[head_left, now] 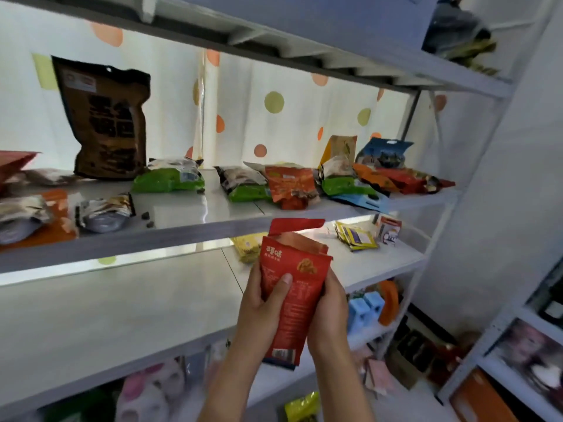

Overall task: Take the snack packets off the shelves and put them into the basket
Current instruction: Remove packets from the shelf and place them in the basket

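Note:
Both my hands hold a red snack packet [292, 287] upright in front of the shelves. My left hand [265, 309] grips its left edge with the thumb across the front. My right hand [330, 312] wraps its right edge from behind. More red packets seem stacked behind the front one. The upper shelf [189, 229] carries several packets: a tall brown bag [106, 123], green packets [169, 178], an orange-red one [289, 185], silver ones [103, 211]. On the middle shelf [122, 303] lie a yellow packet [248, 246] and small yellow-blue sachets [356, 237]. No basket is in view.
A dotted curtain [274, 102] hangs behind the shelves. The lower shelf holds blue boxes [364, 309], an orange ring [390, 303] and pink items [152, 388]. A second rack [493, 360] stands at the right. A yellow packet [303, 408] lies low near the floor.

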The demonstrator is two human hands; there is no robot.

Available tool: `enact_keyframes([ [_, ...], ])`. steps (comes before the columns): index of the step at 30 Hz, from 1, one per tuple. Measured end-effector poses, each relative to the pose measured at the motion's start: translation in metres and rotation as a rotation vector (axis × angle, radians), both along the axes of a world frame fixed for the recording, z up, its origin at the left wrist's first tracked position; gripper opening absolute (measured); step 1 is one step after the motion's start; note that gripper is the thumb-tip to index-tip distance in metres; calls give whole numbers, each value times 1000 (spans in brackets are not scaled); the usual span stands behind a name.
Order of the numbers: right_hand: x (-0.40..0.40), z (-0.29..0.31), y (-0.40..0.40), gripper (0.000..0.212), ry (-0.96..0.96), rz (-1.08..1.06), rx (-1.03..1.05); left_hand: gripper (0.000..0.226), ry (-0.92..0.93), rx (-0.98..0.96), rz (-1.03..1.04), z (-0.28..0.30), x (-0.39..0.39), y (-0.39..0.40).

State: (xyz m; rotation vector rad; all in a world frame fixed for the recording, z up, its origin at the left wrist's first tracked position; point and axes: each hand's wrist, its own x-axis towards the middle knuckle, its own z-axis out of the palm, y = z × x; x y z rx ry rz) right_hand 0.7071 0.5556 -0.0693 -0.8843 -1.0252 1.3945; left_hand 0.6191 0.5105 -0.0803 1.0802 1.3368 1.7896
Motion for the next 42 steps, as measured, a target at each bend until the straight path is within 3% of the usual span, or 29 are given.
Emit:
enact_keyframes([
  [2, 24, -22, 0, 37, 12, -9, -45, 49, 48, -77, -2, -14, 26, -6],
  [7, 77, -57, -3, 33, 14, 15, -136, 39, 11, -190, 2, -43, 80, -14],
  [17, 141, -84, -21, 32, 100, 74, -223, 37, -10, -209, 63, -62, 147, -35],
  [31, 241, -94, -26, 26, 259, 102, -239, 20, -76, -219, -40, -74, 226, -27],
  [34, 268, -95, -27, 20, 203, 160, -193, 22, -100, -222, -36, -81, 240, -23],
  [37, 290, -102, -27, 23, 22, 204, -153, 21, -133, -206, -23, -86, 251, -20],
  [42, 309, -122, -22, 18, -130, 158, -169, 20, -186, -234, -50, -99, 265, -15],
])
